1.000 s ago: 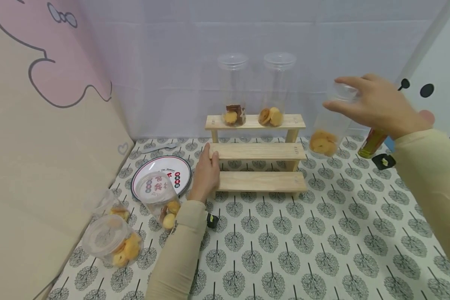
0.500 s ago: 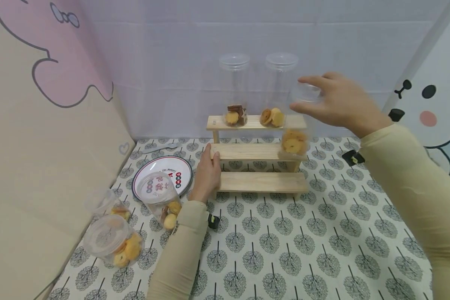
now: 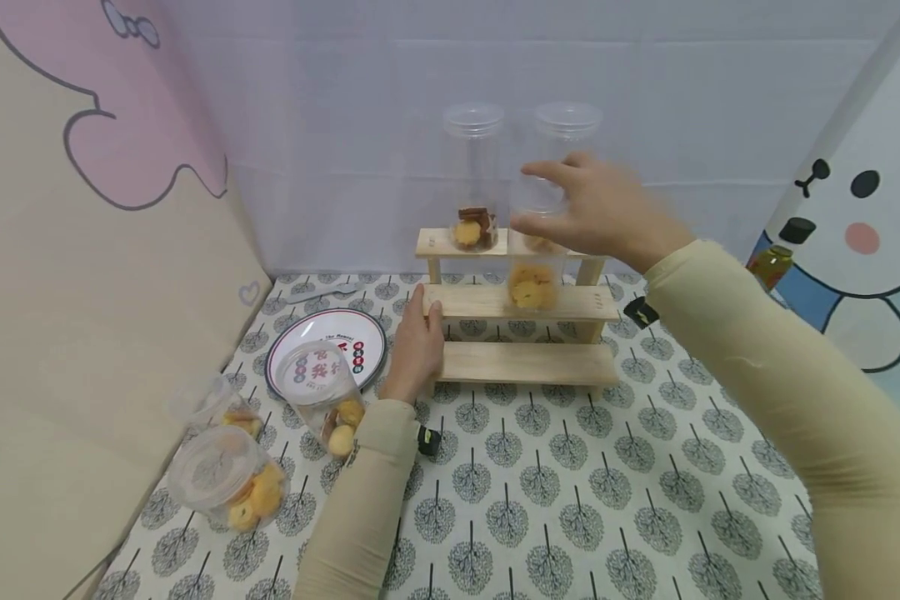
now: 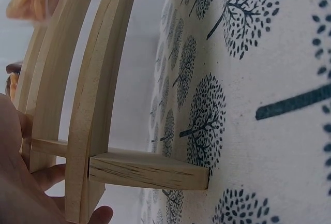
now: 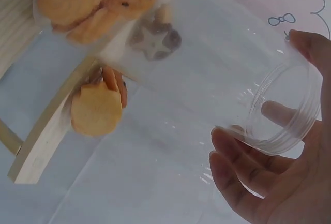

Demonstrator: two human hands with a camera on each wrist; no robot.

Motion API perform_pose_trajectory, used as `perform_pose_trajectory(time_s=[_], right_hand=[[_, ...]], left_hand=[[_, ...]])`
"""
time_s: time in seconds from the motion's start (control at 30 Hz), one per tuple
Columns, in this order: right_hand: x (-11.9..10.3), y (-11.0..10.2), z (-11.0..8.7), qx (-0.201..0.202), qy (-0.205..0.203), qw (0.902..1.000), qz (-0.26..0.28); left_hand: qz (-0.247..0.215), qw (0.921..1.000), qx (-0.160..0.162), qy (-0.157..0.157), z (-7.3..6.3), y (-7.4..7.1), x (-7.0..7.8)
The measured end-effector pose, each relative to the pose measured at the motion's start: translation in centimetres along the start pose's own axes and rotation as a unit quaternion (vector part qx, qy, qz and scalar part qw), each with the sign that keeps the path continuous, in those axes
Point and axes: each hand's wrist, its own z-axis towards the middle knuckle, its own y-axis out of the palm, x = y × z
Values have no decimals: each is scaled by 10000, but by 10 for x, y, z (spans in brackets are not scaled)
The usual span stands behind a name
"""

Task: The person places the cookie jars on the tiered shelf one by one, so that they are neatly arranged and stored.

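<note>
My right hand (image 3: 603,204) grips a tall clear cookie jar (image 5: 222,79) round its lidded top, thumb and fingers on opposite sides. Golden cookies (image 3: 532,286) lie in the jar's bottom, which overlaps the middle board of a three-step wooden display rack (image 3: 525,362) in the head view. My left hand (image 3: 414,350) holds the rack's left side; in the left wrist view its fingers (image 4: 49,177) curl round the board ends. On the top step stand two similar jars, the left one (image 3: 474,167) in plain sight, the right one (image 3: 568,121) partly hidden behind my right hand.
Left of the rack lies a white plate (image 3: 378,333), overlapped by a cookie jar (image 3: 317,387). Two more jars, one nearer (image 3: 228,479) and one behind (image 3: 213,404), are by the left wall. A pale fork (image 3: 322,292) lies behind the plate. A dark-capped bottle (image 3: 772,262) is at right.
My right hand has carried the cookie jar leftward from the right of the rack to in front of its middle board. My left hand has stayed on the rack.
</note>
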Motion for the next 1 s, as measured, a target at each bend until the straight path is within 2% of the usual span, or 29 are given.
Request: perform_pose_trajectory(time_s=[0.3, 0.47, 1.0], right_hand=[[-20, 14, 13, 2, -178, 9996, 238], [-28, 20, 20, 62, -349, 9983, 460], [-25, 35, 29, 241, -331, 9975, 578]], left_hand=[[19, 10000, -9, -55, 0, 0, 2], [16, 10000, 17, 28, 0, 1, 0], [41, 10000, 19, 83, -1, 9, 6]])
